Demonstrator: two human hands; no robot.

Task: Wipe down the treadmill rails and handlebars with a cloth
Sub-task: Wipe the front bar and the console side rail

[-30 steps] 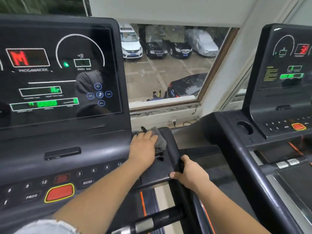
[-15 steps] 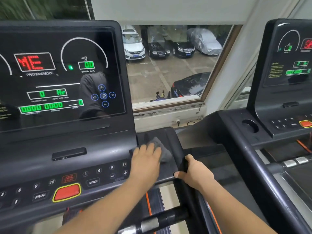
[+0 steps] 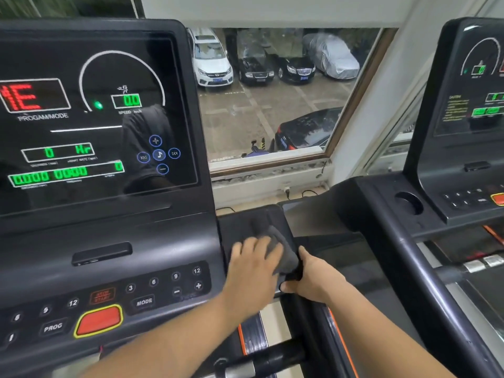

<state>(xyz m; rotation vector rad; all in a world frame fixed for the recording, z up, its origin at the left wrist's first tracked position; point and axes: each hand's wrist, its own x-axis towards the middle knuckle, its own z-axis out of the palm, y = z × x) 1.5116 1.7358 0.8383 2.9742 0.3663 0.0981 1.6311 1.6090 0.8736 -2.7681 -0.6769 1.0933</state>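
Risk I see: cloth (image 3: pixel 283 251) bunches, slips out past left fingertips off side tray (image 3: pixel 240 222). Keypad (image 3: pixel 177 282) just left of knuckles, so stray press possible. Left hand (image 3: pixel 252 271) fingers (image 3: pixel 257 245) flat, near straight, pressing cloth on tray. Right hand (image 3: pixel 313 281) curled round handlebar (image 3: pixel 308 328) top, thumb beside cloth.

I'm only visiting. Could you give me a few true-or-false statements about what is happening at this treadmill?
1. The left hand presses a grey cloth onto a black ledge. True.
2. The right hand hangs free. False: it grips the handrail.
3. The speed display reads 0.0. True.
4. A finger is pushing the big button. False: both hands are away from the red button.
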